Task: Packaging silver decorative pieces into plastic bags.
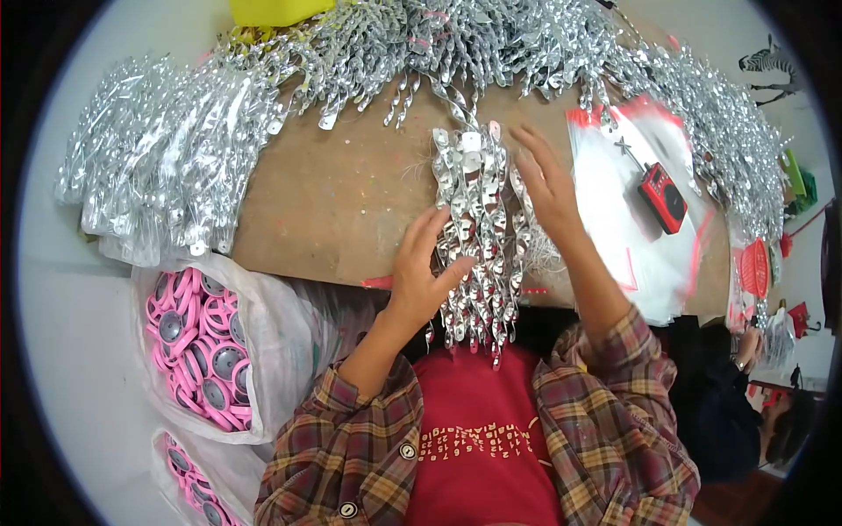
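A bundle of shiny silver twisted spiral strips (474, 210) lies lengthwise on the brown tabletop in front of me, its lower ends hanging over the near edge. My left hand (423, 273) lies against the bundle's left side, thumb and fingers apart, the thumb over the strips. On the other side, my right hand (548, 188) is beside the upper right of the bundle with its fingers stretched out. Neither hand is closed round anything. Fine clear threads (545, 254) show at the bundle's right.
Heaps of silver spirals (395, 44) line the far edge; bagged ones (167, 184) lie left. Clear plastic bags (605, 202) with red edges and a red radio (662, 199) are right. A sack (254, 351) of pink-grey discs stands lower left. Another person's hand (748, 346) shows right.
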Action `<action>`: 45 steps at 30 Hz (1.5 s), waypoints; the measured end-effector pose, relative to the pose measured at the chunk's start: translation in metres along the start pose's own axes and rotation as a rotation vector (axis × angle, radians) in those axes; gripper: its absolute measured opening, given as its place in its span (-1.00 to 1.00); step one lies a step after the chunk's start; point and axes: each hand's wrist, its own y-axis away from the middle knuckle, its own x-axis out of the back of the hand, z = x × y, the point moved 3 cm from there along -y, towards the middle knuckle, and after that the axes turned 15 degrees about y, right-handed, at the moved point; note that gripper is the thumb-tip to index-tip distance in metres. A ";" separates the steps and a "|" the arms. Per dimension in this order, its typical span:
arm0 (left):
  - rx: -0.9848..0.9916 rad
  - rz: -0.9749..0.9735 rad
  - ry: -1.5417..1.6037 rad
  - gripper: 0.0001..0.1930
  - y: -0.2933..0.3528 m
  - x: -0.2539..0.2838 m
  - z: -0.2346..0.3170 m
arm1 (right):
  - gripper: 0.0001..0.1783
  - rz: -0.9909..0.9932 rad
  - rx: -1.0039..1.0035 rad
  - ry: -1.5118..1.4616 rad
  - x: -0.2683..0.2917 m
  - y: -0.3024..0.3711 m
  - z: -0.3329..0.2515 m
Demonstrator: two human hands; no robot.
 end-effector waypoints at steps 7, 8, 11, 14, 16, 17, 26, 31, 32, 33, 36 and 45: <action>-0.011 -0.047 -0.044 -0.32 -0.005 0.004 0.005 | -0.44 -0.414 -0.096 -0.155 -0.050 -0.055 0.044; -0.002 -0.042 -0.047 -0.32 -0.003 0.006 0.005 | -0.43 -0.513 -0.141 -0.171 -0.054 -0.051 0.045; 0.086 -0.041 0.024 -0.31 -0.005 0.002 0.002 | -0.43 -0.297 -0.096 -0.112 -0.050 -0.051 0.065; 0.090 -0.077 0.006 -0.26 -0.015 -0.002 0.000 | -0.43 -0.227 -0.182 -0.249 -0.031 -0.052 0.094; 0.105 -0.054 -0.059 -0.22 -0.016 0.003 0.001 | -0.46 -0.144 -0.190 -0.392 0.009 -0.054 0.055; 0.098 -0.034 -0.113 -0.19 -0.018 0.002 0.005 | -0.50 -0.058 -0.223 -0.344 0.022 -0.044 0.050; -0.214 -0.233 -0.297 -0.49 -0.022 -0.022 0.010 | -0.33 -0.117 0.013 0.165 0.000 0.095 -0.017; -0.180 -0.211 -0.176 -0.54 -0.017 -0.023 -0.013 | -0.41 -0.004 0.152 0.076 -0.033 0.084 -0.043; -0.181 -0.175 -0.050 -0.54 -0.017 -0.021 -0.019 | -0.41 -0.003 0.150 0.081 -0.037 0.083 -0.040; -0.243 -0.209 -0.195 -0.50 -0.020 -0.021 -0.019 | -0.41 0.045 0.106 0.113 -0.042 0.081 -0.031; -0.258 -0.198 -0.276 -0.47 -0.026 -0.021 -0.020 | -0.41 0.039 0.084 0.184 -0.052 0.077 -0.017; -0.389 -0.148 -0.233 -0.54 -0.030 -0.030 -0.025 | -0.48 0.115 0.045 0.101 -0.049 0.084 -0.011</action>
